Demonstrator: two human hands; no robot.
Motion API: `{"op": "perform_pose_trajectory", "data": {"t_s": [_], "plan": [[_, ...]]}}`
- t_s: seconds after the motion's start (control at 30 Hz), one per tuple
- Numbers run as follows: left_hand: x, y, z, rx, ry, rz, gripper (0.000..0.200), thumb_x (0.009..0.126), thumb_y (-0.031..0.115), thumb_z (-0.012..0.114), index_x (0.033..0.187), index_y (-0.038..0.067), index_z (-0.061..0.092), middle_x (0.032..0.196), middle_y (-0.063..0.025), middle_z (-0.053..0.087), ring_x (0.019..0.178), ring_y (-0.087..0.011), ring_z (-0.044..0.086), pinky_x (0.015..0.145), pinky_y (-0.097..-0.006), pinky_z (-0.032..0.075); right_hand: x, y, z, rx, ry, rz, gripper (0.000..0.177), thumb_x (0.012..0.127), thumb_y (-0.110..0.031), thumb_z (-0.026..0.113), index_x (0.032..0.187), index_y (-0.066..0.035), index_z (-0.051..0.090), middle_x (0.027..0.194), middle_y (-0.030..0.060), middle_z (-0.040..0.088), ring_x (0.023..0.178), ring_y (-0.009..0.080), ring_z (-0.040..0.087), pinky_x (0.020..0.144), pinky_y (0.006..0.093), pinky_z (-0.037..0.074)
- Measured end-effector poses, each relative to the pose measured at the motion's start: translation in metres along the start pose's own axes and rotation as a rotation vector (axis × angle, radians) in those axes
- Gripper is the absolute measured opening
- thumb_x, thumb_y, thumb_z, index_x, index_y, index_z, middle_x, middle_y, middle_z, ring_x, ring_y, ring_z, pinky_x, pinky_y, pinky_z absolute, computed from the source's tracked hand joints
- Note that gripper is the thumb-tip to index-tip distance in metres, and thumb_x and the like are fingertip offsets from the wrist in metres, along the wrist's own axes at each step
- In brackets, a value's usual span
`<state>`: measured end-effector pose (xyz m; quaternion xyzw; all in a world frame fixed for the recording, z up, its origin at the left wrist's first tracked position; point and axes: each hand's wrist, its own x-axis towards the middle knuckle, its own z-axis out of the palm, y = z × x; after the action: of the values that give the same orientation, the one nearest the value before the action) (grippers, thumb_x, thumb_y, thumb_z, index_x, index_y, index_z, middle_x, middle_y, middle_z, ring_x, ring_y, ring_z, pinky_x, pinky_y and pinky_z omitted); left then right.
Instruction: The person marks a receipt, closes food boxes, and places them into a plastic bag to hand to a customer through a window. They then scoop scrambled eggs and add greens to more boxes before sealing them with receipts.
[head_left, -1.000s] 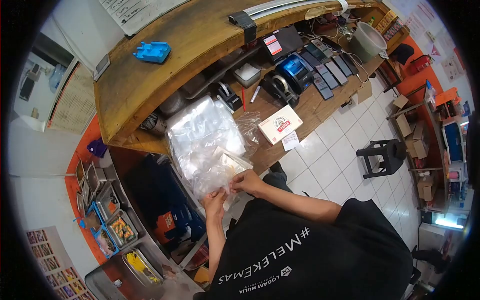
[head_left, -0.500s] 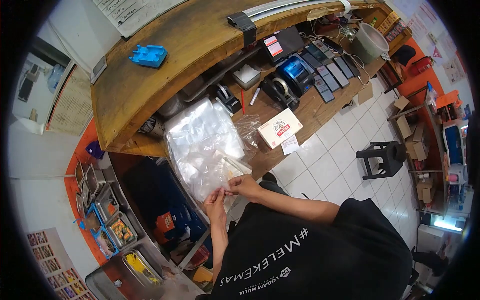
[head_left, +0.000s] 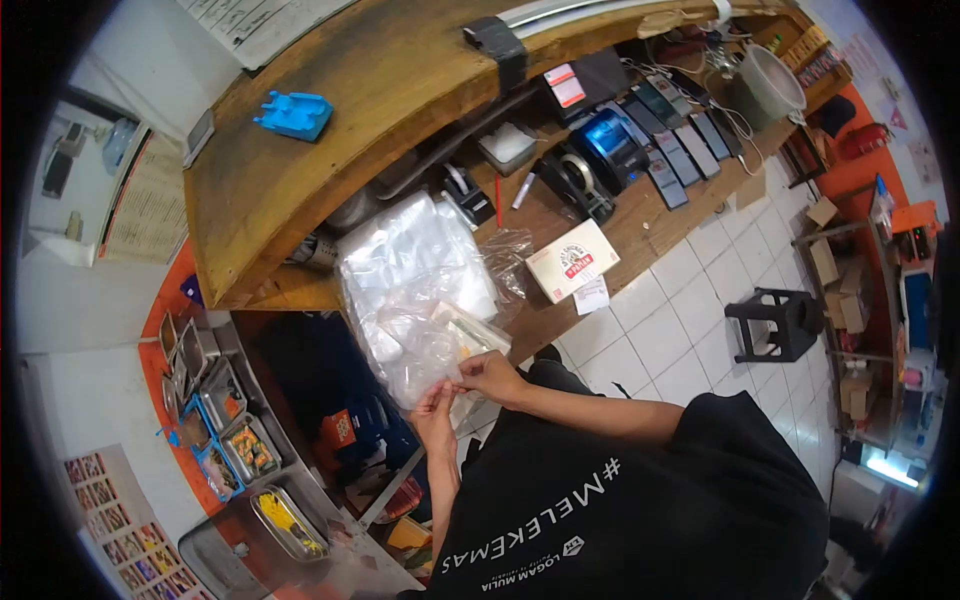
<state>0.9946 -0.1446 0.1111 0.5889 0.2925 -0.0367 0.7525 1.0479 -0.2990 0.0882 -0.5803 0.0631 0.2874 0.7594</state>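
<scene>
1. Clear plastic bag (head_left: 417,366) is pinched at its near edge by left hand (head_left: 433,412) and right hand (head_left: 488,379), beside flat bag stack (head_left: 412,250).
2. Risk: film could be torn by uneven pull, or stack dragged by cling.

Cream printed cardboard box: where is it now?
In the head view, the cream printed cardboard box sits right of the crumpled clear plastic, on the wooden counter near its edge, beside the white paper slip.
</scene>
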Motion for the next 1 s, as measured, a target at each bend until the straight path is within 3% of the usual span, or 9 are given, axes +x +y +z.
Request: {"op": "perform_pose_trajectory", "data": {"t_s": [0.1, 0.27, 0.37, 0.43, 0.63, 0.83, 0.9, 0.97, 1.0], "plan": [[0.000, -0.005, -0.005, 0.193, 0.065, 0.051, 0.023, 0.092, 0.003, 0.077, 0.111, -0.008, 0.071, 0.103, -0.0116, 0.075, 0.091, -0.0155, 0.070, 0.086, -0.0257, 0.056, -0.004, -0.009, 0.001, -0.176, -0.023, -0.134, 0.019, 0.087, -0.003, 0.077, 0.101, 0.008, 0.072, 0.087, 0.0095, 0.072, 0.082, 0.0123, 0.067, 0.073, 0.0287, 0.055], [-0.001, -0.004, 0.000, 0.447, 0.127, 0.113, 0.020, 0.091, 0.008, 0.075, 0.103, -0.008, 0.073, 0.099, -0.0118, 0.077, 0.088, -0.0142, 0.070, 0.079, -0.0290, 0.055, -0.013, -0.021, 0.007, -0.499, -0.072, -0.364, 0.006, 0.087, 0.006, 0.063, 0.091, 0.003, 0.061, 0.087, 0.0187, 0.061, 0.080, 0.0361, 0.063, 0.071, 0.0431, 0.049], [0.006, -0.029, -0.007, 0.597, 0.204, 0.204, 0.019, 0.093, 0.014, 0.071, 0.100, -0.003, 0.075, 0.089, -0.0101, 0.078, 0.079, -0.0173, 0.072, 0.073, -0.0353, 0.055, -0.037, -0.034, 0.005, -0.630, -0.274, -0.408, 0.004, 0.089, 0.000, 0.067, 0.092, 0.001, 0.064, 0.088, 0.0156, 0.064, 0.081, 0.0298, 0.068, 0.071, 0.0396, 0.053], [0.011, -0.010, -0.011, 0.896, 0.123, 0.190, 0.020, 0.094, 0.017, 0.069, 0.102, -0.001, 0.075, 0.089, -0.0094, 0.078, 0.080, -0.0190, 0.072, 0.074, -0.0367, 0.056, -0.041, -0.036, 0.004, -0.763, -0.312, -0.448, 0.013, 0.089, -0.005, 0.070, 0.096, 0.002, 0.063, 0.084, 0.0151, 0.063, 0.085, 0.0311, 0.068, 0.078, 0.0408, 0.054], [0.019, 0.010, -0.074, 0.418, -0.306, 0.259, 0.018, 0.098, 0.013, 0.068, 0.111, 0.001, 0.070, 0.098, -0.0085, 0.075, 0.086, -0.0173, 0.072, 0.075, -0.0315, 0.057, 0.011, -0.078, 0.037, -1.114, 0.053, -0.182, 0.095, 0.067, -0.041, 0.095, 0.139, 0.002, 0.050, 0.141, 0.0303, 0.046, 0.124, 0.0428, 0.058, 0.097, 0.0473, 0.053], [0.009, 0.066, -0.239, 0.377, -0.282, 0.139, 0.033, 0.101, 0.025, 0.069, 0.126, 0.004, 0.065, 0.105, -0.0110, 0.075, 0.100, -0.0187, 0.072, 0.090, -0.0346, 0.055, 0.064, -0.042, 0.010, -1.398, -0.444, -0.381, 0.049, 0.079, -0.026, 0.074, 0.120, 0.000, 0.069, 0.119, 0.0242, 0.067, 0.116, 0.0437, 0.063, 0.101, 0.0475, 0.052], [0.017, 0.066, -0.314, 0.280, -0.412, -0.052, 0.057, 0.101, 0.027, 0.069, 0.149, 0.005, 0.046, 0.139, -0.0113, 0.062, 0.124, -0.0222, 0.062, 0.108, -0.0425, 0.046, 0.039, -0.097, 0.045, -1.247, -0.437, -0.147, 0.044, 0.078, -0.020, 0.068, 0.117, 0.001, 0.069, 0.121, 0.0233, 0.068, 0.114, 0.0412, 0.065, 0.098, 0.0455, 0.052], [0.031, 0.018, -0.391, 0.144, -0.505, 0.042, 0.071, 0.100, 0.023, 0.071, 0.158, 0.010, 0.032, 0.144, -0.0116, 0.057, 0.130, -0.0263, 0.058, 0.111, -0.0465, 0.045, 0.014, -0.140, 0.070, -1.412, -0.398, -0.145, 0.061, 0.096, -0.038, 0.056, 0.142, 0.001, 0.057, 0.142, 0.0220, 0.059, 0.135, 0.0391, 0.051, 0.118, 0.0502, 0.031], [0.046, 0.009, -0.405, 0.069, -0.552, 0.095, 0.079, 0.099, 0.021, 0.072, 0.162, 0.012, 0.025, 0.146, -0.0118, 0.055, 0.133, -0.0283, 0.056, 0.113, -0.0485, 0.045, 0.012, -0.176, 0.102, -1.295, -0.407, -0.286, 0.054, 0.088, -0.032, 0.062, 0.131, 0.000, 0.063, 0.128, 0.0195, 0.064, 0.124, 0.0363, 0.058, 0.110, 0.0487, 0.039]]}}
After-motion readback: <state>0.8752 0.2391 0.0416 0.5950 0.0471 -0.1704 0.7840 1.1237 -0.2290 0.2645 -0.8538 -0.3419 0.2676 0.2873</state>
